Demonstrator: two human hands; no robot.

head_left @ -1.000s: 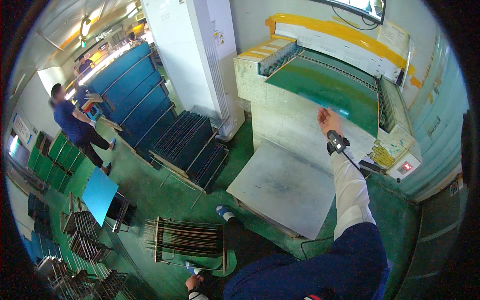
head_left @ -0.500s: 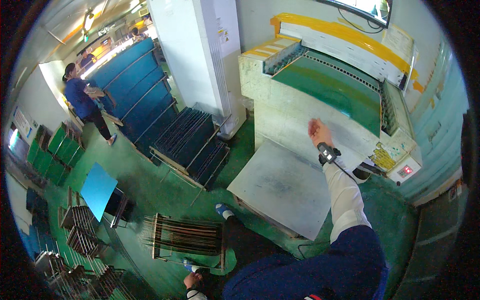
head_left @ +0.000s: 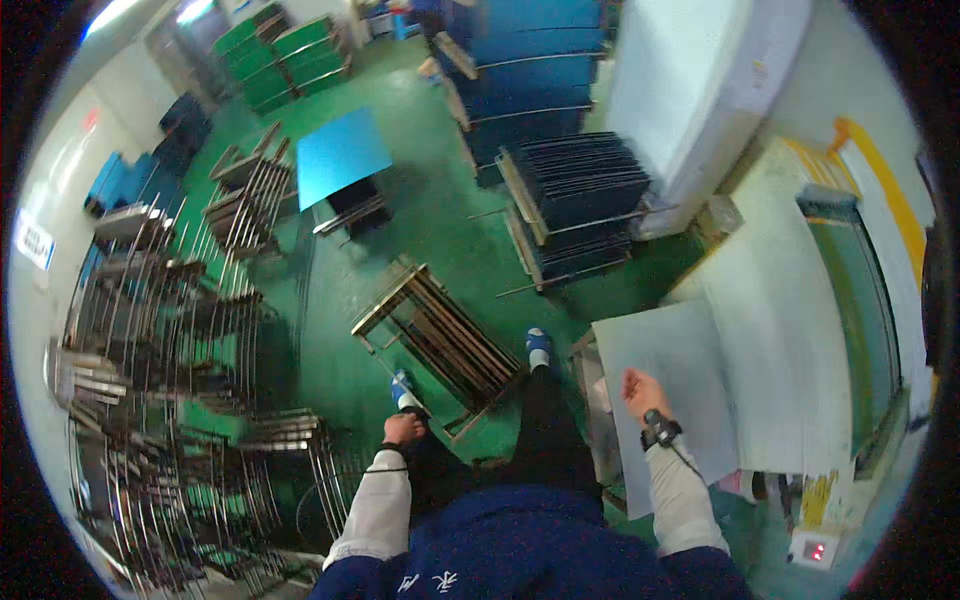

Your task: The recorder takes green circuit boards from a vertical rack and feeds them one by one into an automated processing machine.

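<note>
My left hand (head_left: 403,428) hangs in front of my left leg, its fingers curled in with nothing visible in them. Above the pale grey sheet (head_left: 690,372), my right hand (head_left: 643,393) is empty, fingers loosely bent and a little apart. A black device on a cable (head_left: 660,430) is strapped to the right wrist. Between and ahead of my feet stands a slotted wooden rack (head_left: 435,345) with metal rods, nearest to my left hand. The right hand's contact with the sheet cannot be told.
The pale machine (head_left: 790,330) with a green panel (head_left: 850,300) stands to the right. Ahead is a rack of dark panels (head_left: 580,195), beside a white pillar (head_left: 680,100). A blue sheet (head_left: 343,157) lies on a stand at front left. Several racks (head_left: 170,400) crowd the left.
The view has swung left and down, so the machine now sits at the right edge. My right hand has come away from the machine's front. My left forearm shows more fully.
</note>
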